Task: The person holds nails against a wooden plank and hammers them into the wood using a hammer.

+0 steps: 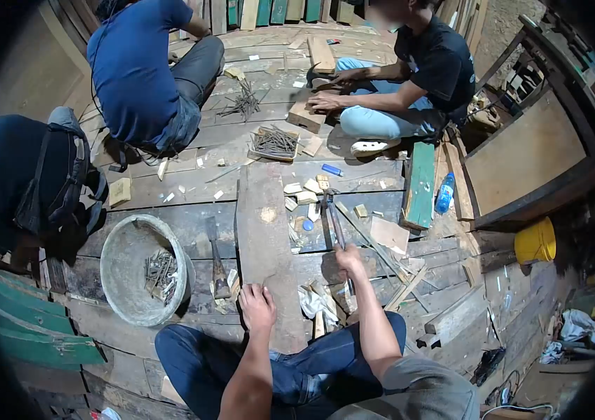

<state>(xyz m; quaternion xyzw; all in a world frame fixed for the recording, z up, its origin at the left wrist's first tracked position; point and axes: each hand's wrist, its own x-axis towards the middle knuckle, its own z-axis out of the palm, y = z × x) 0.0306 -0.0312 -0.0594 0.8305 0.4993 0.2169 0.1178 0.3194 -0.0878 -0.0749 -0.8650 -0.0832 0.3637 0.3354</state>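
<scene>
My right hand (348, 260) is wrapped round the handle of a hammer (336, 222), whose head points away from me above the floorboards. A long, worn wooden plank (264, 217) lies lengthwise in front of me, its near end between my legs. Resting on the plank's near left part is my left hand (257, 305), fingers stretched forward over the wood; whether a small nail sits near the fingertips is too small to tell. Left of the plank lies a chisel (217, 262) with a wooden handle. Small wood blocks (306, 197) are scattered near the hammer head.
A grey bucket (112, 280) with nails inside stands at left, and a tray of nails (274, 143) lies ahead. A green-painted timber (419, 185), a water bottle (444, 194) and a yellow bucket (535, 241) are at right. Several people sit or crouch nearby, one with hands on a wood block (307, 117).
</scene>
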